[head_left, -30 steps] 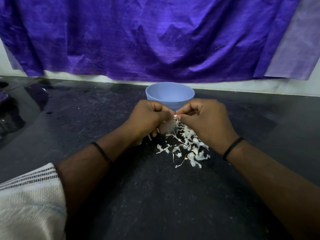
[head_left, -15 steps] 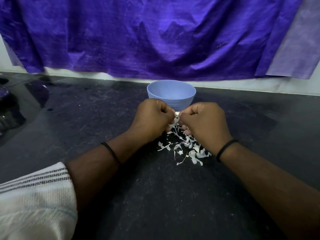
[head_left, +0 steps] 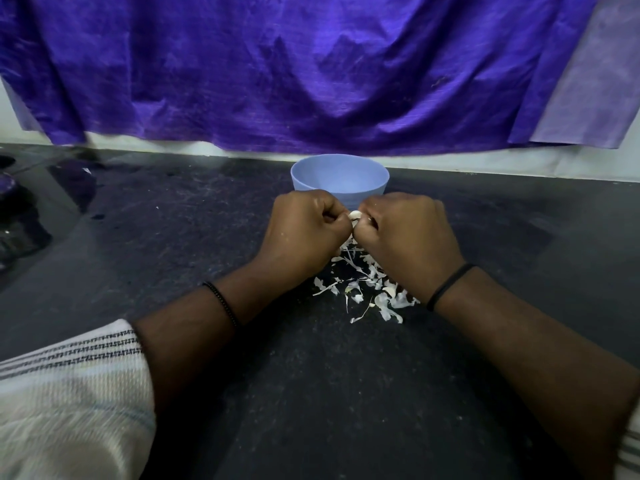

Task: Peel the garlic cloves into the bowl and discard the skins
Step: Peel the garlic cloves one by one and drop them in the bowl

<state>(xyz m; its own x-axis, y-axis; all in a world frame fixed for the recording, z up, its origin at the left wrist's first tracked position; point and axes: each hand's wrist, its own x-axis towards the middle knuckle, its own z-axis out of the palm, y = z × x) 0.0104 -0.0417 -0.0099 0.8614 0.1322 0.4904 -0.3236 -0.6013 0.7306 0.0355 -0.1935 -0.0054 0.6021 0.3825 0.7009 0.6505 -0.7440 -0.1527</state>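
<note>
Two fists knuckles-up, left hand (head_left: 304, 230), right hand (head_left: 407, 233), fingers pinching garlic clove (head_left: 354, 215)

no readable text, no labels, no brands, no numbers anywhere

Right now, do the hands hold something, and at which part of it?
Yes: one small white garlic clove, pinched between both hands. The left hand grips its left end, the right hand its right end.
</note>
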